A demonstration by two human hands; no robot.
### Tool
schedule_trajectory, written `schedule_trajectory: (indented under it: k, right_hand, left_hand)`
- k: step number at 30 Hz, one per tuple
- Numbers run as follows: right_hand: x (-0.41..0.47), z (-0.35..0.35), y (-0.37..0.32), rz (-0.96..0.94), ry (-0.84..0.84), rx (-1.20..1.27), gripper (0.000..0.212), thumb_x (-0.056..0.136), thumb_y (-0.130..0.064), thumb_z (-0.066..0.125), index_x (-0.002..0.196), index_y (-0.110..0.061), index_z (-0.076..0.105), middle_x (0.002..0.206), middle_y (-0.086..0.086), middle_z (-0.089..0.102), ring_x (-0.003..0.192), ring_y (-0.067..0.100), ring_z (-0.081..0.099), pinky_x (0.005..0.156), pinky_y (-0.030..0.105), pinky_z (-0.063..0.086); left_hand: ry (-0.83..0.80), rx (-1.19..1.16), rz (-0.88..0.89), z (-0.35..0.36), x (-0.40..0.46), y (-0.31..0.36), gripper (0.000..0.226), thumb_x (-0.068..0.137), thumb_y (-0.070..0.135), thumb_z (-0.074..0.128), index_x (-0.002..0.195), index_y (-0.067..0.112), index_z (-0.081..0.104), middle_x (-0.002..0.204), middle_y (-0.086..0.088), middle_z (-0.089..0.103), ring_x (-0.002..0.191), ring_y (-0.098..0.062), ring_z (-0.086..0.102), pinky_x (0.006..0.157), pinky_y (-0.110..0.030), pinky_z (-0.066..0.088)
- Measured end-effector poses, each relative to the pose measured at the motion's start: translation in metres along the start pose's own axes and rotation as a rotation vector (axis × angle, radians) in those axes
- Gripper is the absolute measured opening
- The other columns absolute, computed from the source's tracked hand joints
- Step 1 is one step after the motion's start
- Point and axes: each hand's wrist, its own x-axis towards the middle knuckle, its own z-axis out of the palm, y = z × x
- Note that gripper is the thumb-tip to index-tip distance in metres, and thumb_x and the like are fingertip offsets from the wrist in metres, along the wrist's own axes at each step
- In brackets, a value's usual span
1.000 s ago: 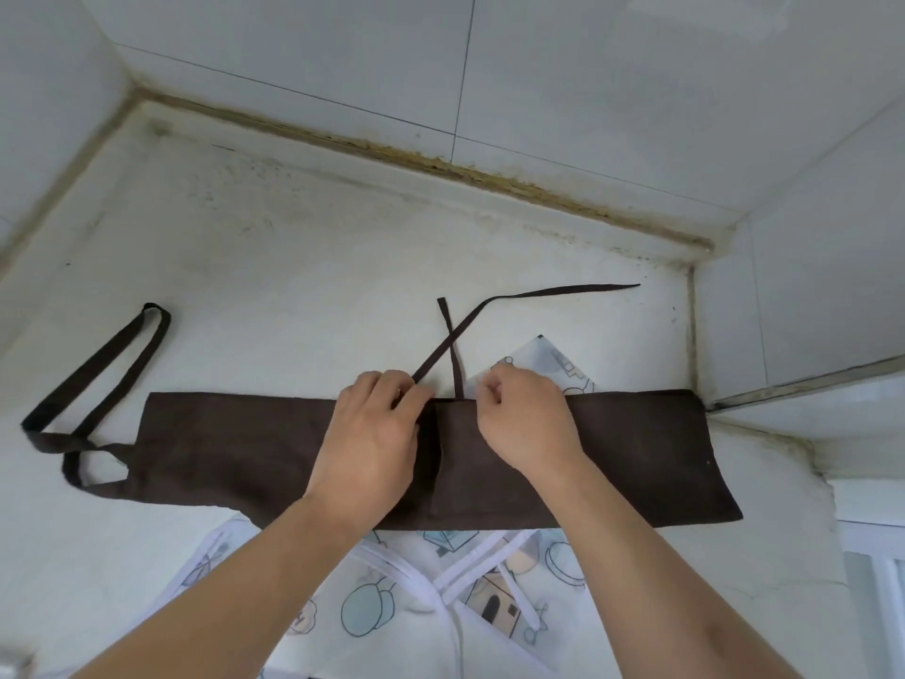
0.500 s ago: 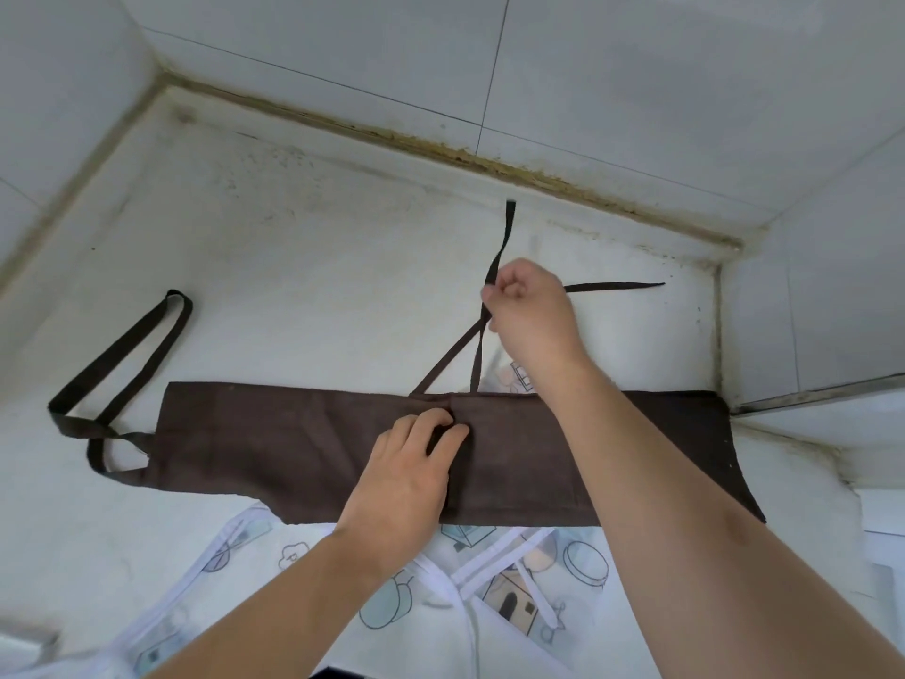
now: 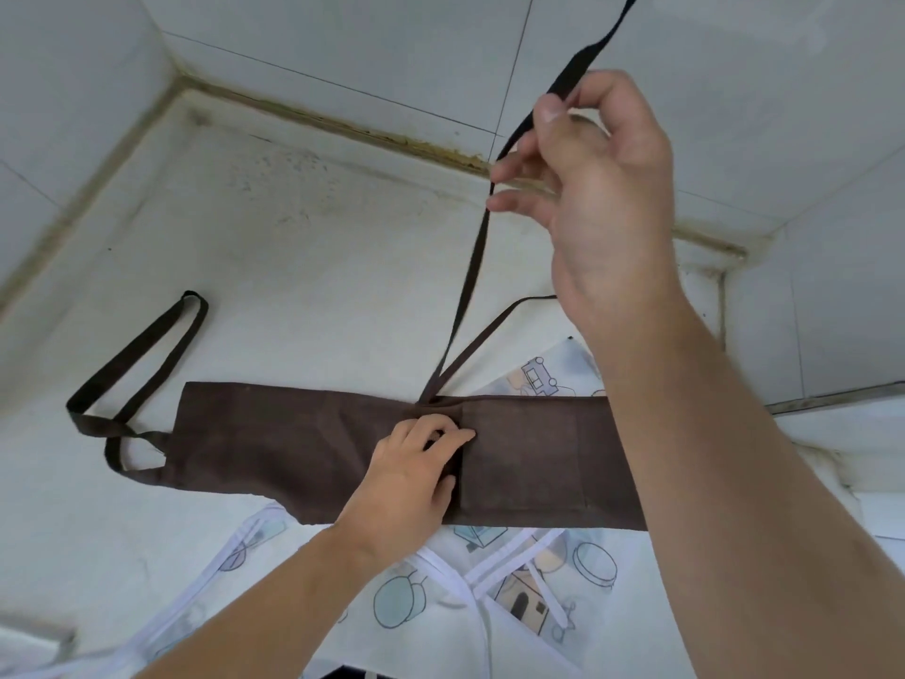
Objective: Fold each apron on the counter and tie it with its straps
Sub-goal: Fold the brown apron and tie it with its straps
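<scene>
Here, head view, looking down at a white counter (image 3: 303, 267) set in a tiled corner.
Brown apron (image 3: 294, 443): folded into a long flat band across the counter, near the front.
Left hand (image 3: 411, 477): fingers lie fairly straight and press down on the middle of the band, beside a fold line.
Right hand (image 3: 597, 188): raised high, thumb and fingers pinch one brown strap (image 3: 470, 281), pulled taut up from the band's far edge.
Second strap (image 3: 494, 330): lies flat on the counter, running right behind the raised arm.
Neck loop (image 3: 142, 365): spread on the counter at the band's left end.
Patterned apron (image 3: 514, 595): white with cartoon prints, lies under the brown band, showing front and far right.
Edges: walls (image 3: 343, 56) close behind and left; bare counter lies far left.
</scene>
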Motion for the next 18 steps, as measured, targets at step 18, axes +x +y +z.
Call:
schedule_trajectory:
  k: [18]
  right_hand:
    - [-0.248,-0.130,0.102,0.883,-0.050,-0.796,0.011,0.096,-0.020,0.064,0.089,-0.027,0.068,0.081,-0.007,0.074,0.071,0.013,0.074,0.080,0.039,0.061]
  left_hand:
    - [0.054,-0.595,-0.572,-0.064,0.013,-0.005,0.017,0.097,0.018,0.066,0.106,0.033,0.069,0.093,0.009,0.076,0.087,-0.007,0.072,0.088,-0.028,0.057]
